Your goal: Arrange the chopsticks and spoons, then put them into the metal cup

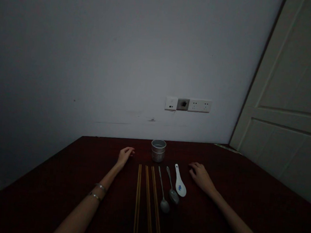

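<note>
A dark red table (pixel 195 220) carries three pairs of yellowish chopsticks (pixel 148 202), two metal spoons (pixel 165 206) and a white spoon (pixel 180 187) with a blue mark, side by side. Beyond them stands a silvery cup (pixel 158 154), upright; a thin strip (pixel 228 148) lies at the far right edge.

On my remote feed I'm seeing a metal cup (pixel 158 154) standing on the dark red table (pixel 190 223). From it, the left hand (pixel 125 155) is loosely curling at nine o'clock, the right hand (pixel 200 173) is reaching to four, chopsticks (pixel 147 205) are lying at six, and three spoons (pixel 173 196) at five.
</note>
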`<state>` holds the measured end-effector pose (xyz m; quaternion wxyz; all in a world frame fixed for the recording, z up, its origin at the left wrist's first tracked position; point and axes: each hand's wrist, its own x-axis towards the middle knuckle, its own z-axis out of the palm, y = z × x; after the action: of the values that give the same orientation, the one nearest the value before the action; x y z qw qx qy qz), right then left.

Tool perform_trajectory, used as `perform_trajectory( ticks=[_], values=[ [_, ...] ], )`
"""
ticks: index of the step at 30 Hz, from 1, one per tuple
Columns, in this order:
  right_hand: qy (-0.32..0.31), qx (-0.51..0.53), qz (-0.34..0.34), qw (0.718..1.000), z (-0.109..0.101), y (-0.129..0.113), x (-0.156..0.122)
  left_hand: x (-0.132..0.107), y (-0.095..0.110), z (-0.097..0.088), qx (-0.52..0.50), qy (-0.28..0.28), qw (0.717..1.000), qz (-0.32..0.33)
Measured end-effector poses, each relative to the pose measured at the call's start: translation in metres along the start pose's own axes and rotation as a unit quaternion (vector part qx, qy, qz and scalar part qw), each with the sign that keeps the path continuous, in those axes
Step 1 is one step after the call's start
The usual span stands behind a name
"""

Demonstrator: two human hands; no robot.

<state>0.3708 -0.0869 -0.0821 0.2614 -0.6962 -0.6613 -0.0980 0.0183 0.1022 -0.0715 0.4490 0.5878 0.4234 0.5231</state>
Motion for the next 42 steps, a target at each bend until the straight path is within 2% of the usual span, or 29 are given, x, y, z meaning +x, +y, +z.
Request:
perform_trajectory(
  ticks=[18,22,26,29,31,34,36,39,42],
  values=[
    [-0.007,0.026,-0.006,1.000,0.009,0.011,0.001,-0.004,0.003,0.001,-0.008,-0.002,1.000,0.001],
    [-0.002,0.025,-0.010,1.000,0.012,0.013,0.001,-0.005,0.018,-0.001,0.008,0.012,1.000,-0.015],
    [0.004,0.016,-0.013,1.000,0.013,0.013,0.000,-0.008,0.049,-0.006,0.075,-0.023,0.997,-0.028],
    [-0.003,0.005,-0.017,1.000,0.012,0.013,0.000,-0.017,0.069,-0.007,0.171,-0.066,0.983,-0.021],
    [-0.005,0.000,-0.017,1.000,0.011,0.012,0.000,-0.028,0.075,-0.006,0.237,-0.115,0.964,-0.032],
    [-0.006,-0.006,-0.013,1.000,0.010,0.011,0.000,-0.045,0.075,-0.001,0.313,-0.185,0.930,-0.051],
    [-0.008,-0.012,-0.011,1.000,0.010,0.010,0.000,-0.057,0.072,0.002,0.345,-0.210,0.913,-0.057],
    [-0.008,-0.021,-0.015,1.000,0.010,0.010,-0.001,-0.071,0.066,0.008,0.382,-0.210,0.898,-0.056],
    [-0.006,-0.026,-0.018,0.999,0.011,0.010,-0.001,-0.082,0.063,0.013,0.415,-0.178,0.892,-0.034]
  ],
)
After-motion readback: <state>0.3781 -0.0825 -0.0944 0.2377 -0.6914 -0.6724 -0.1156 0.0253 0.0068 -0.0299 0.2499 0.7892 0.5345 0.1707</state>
